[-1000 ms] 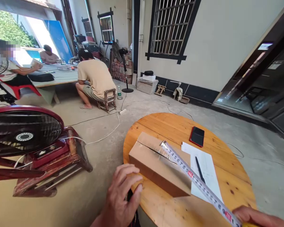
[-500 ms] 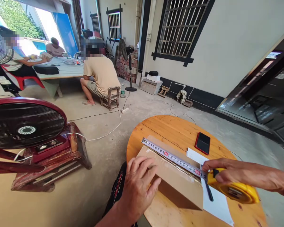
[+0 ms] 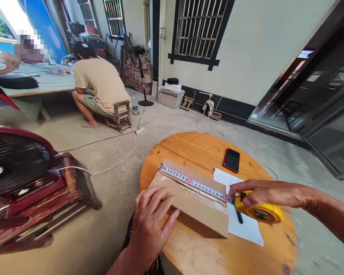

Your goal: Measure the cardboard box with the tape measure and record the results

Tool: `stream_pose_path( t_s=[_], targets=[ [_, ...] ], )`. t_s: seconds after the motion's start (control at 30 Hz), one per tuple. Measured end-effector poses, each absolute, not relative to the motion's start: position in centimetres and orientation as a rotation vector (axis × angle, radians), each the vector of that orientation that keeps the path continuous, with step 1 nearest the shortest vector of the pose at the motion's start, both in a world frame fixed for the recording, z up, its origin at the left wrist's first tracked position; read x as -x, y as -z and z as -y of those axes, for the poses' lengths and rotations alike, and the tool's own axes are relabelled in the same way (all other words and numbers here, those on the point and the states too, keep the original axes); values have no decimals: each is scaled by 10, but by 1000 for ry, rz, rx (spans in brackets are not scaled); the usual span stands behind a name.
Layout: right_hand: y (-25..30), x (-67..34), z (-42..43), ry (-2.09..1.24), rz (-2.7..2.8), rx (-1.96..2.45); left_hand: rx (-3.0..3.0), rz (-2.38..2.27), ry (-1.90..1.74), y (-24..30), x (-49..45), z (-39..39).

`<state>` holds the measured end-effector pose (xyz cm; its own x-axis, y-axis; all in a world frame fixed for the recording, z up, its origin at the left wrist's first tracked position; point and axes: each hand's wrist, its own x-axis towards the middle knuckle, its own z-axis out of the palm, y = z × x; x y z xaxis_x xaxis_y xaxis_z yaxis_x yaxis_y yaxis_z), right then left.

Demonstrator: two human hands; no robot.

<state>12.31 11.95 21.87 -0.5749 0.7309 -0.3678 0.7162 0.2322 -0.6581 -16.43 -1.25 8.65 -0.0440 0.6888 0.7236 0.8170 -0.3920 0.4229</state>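
A cardboard box [image 3: 195, 206] lies on the round wooden table [image 3: 209, 254]. Along its top stretches the marked blade of a yellow tape measure [image 3: 259, 208], its hooked end at the box's far left edge. My right hand [image 3: 260, 193] grips the tape measure's case just past the box's right end. My left hand [image 3: 154, 221] rests on the box's near left side, fingers spread and holding nothing. White paper sheets [image 3: 246, 227] lie partly under the tape measure, with a black pen [image 3: 239, 216] on them.
A phone in a red case [image 3: 231, 160] lies on the table's far side. To the left, a dark red fan [image 3: 17, 164] stands on a wooden chair [image 3: 83, 187]. Cables cross the floor. A person [image 3: 99, 84] sits on a small chair by a long table [image 3: 46, 88], with others beyond.
The view has turned right, so everything sits further left in the picture. Both hands keep their places on the box and tape measure, and the blade stays stretched out.
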Motion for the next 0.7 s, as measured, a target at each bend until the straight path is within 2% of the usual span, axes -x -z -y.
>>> stream_pose_path(
  t_s=[0.1, 0.3, 0.7],
  targets=[
    [-222, -120, -120, -1691, 2509, 1538, 2100, 1612, 1368, -84, 166, 12],
    [-223, -120, -121, -1610, 2565, 1522, 2118, 1600, 1318, -82, 167, 13],
    [-222, -120, -128, -1708, 2600, 1630, 2103, 1622, 1356, -83, 166, 13]
  ],
)
